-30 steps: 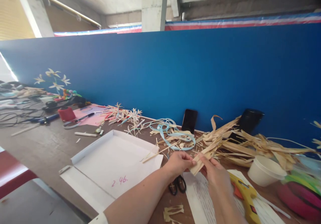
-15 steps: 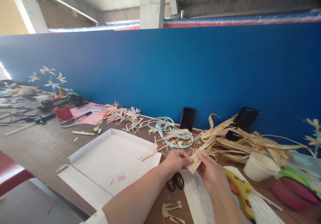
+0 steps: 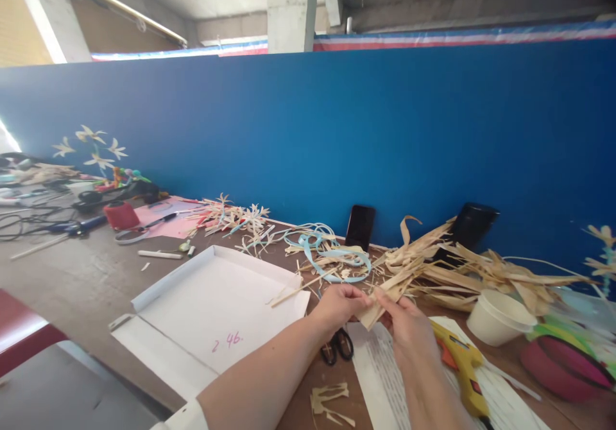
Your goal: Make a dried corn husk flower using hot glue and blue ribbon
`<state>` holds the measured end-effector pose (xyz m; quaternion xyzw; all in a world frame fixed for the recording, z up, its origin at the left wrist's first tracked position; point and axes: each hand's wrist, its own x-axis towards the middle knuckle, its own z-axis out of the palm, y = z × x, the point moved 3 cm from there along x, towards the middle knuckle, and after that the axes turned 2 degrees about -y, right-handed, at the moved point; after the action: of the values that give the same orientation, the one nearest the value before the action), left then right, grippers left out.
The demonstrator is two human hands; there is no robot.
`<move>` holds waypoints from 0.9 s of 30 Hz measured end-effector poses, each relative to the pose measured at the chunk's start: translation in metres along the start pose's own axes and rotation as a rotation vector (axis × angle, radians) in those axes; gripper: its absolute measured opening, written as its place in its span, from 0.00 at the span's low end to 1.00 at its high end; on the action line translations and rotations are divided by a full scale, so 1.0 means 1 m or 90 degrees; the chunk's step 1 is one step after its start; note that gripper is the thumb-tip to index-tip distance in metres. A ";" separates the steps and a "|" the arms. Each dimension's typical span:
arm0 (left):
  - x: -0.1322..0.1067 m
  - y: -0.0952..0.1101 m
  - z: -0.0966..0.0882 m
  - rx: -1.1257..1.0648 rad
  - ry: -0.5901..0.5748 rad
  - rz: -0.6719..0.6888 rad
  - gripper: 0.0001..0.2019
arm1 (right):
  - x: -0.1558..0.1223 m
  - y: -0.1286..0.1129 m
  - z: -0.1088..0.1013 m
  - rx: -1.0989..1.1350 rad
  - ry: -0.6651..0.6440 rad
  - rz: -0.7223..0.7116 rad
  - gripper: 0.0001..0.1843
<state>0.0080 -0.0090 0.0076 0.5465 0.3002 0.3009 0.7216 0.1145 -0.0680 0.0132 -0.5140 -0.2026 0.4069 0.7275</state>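
Between both hands is a pale corn husk strip [image 3: 373, 314], held over the table. My left hand [image 3: 339, 305] is closed in a pinch on its left edge. My right hand [image 3: 404, 324] grips the same strip from the right, thumb on top. Below my hands lie black-handled scissors [image 3: 337, 348], their blades hidden. Cut husk pieces [image 3: 331, 401] rest nearer to me. A printed paper sheet [image 3: 378, 372] is partly under my right forearm, and a yellow glue gun [image 3: 464, 369] lies to its right.
An open white box [image 3: 202, 295] marked in pink is at left. Blue ribbon [image 3: 312, 250] and husk scraps lie behind my hands. A phone [image 3: 360, 226] leans on the blue partition [image 3: 289, 128]. Dried husks [image 3: 510, 282], a white cup [image 3: 500, 318] and a pink bowl [image 3: 561, 369] stand right.
My fingers have shifted slightly on the husk strip, the right thumb moving a little left toward the left fingertips. Both hands still hold it in nearly the same place.
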 end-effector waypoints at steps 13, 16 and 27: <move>0.000 0.000 0.003 0.093 0.012 0.020 0.14 | 0.002 0.002 -0.003 0.038 0.085 -0.009 0.16; 0.000 -0.001 0.004 0.109 0.003 0.021 0.14 | 0.000 -0.001 -0.002 0.055 0.113 -0.001 0.16; 0.000 -0.002 0.001 0.102 0.011 0.011 0.12 | 0.002 0.001 -0.007 0.065 0.093 0.004 0.15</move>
<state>0.0090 -0.0106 0.0059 0.6025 0.3247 0.2872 0.6702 0.1202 -0.0697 0.0092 -0.5054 -0.1265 0.3808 0.7639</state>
